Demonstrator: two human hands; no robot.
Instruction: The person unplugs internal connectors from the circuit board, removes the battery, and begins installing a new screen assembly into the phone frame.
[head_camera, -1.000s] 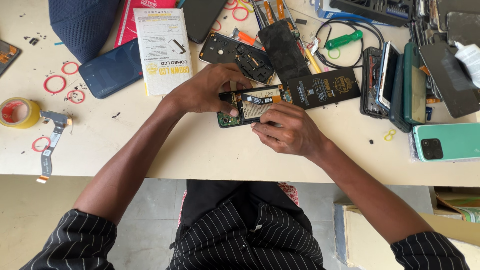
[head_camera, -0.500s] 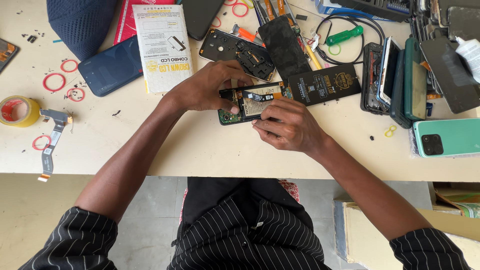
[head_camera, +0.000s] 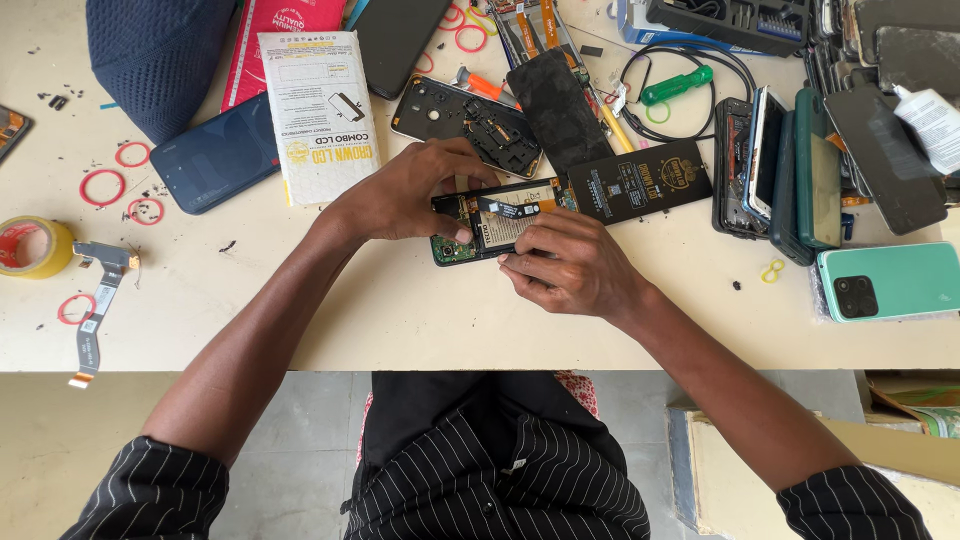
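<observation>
An opened phone (head_camera: 488, 222) lies flat on the pale table (head_camera: 400, 310), its green circuit board and inner parts showing. My left hand (head_camera: 405, 190) rests over its left end, fingers curled on the upper edge and the thumb pressing near the board. My right hand (head_camera: 565, 265) presses fingertips against the phone's lower middle, covering part of it. A black battery (head_camera: 640, 182) with gold print lies touching the phone's right end.
Around lie a dark blue phone (head_camera: 215, 155), a white packet (head_camera: 320, 112), a black back cover (head_camera: 465, 118), a green-handled screwdriver (head_camera: 677, 85), stacked phones (head_camera: 790, 165), a green phone (head_camera: 888, 282), yellow tape (head_camera: 30, 245), red rubber bands, a ribbon cable (head_camera: 95, 310).
Both hands stay on the opened phone. My right hand's fingers have shifted slightly along its lower edge, and the phone has turned a little.
</observation>
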